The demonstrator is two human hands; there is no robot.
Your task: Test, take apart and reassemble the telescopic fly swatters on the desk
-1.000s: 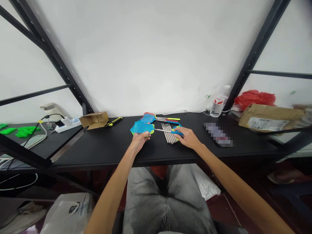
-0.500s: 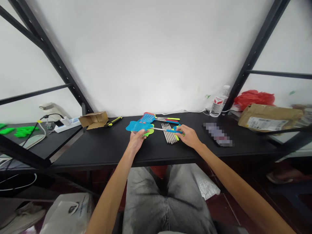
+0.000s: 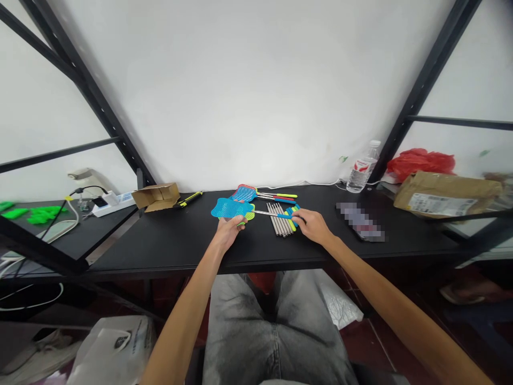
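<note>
A blue fly swatter (image 3: 231,208) with a thin metal shaft lies across both hands above the table. My left hand (image 3: 231,229) is closed on its blue mesh head, thumb on top near the neck. My right hand (image 3: 312,224) is wrapped round the blue grip at the other end. Beneath the blue head shows part of a yellow-green swatter head (image 3: 249,216). Under the shaft lies a row of several metal rods (image 3: 279,222) with blue and yellow-green grips. Behind them are more swatters, with a blue and red head (image 3: 245,192) and coloured handles.
An open cardboard box (image 3: 157,198) and a yellow-black cutter (image 3: 191,199) lie to the left on the black table (image 3: 160,246). To the right are a blurred phone (image 3: 359,222), a water bottle (image 3: 362,168) and a taped carton (image 3: 441,195). Black rack posts stand on both sides.
The swatter's head now lies flatter to view, and my right hand's fingers have closed more fully round the grip. The whole view has shifted slightly.
</note>
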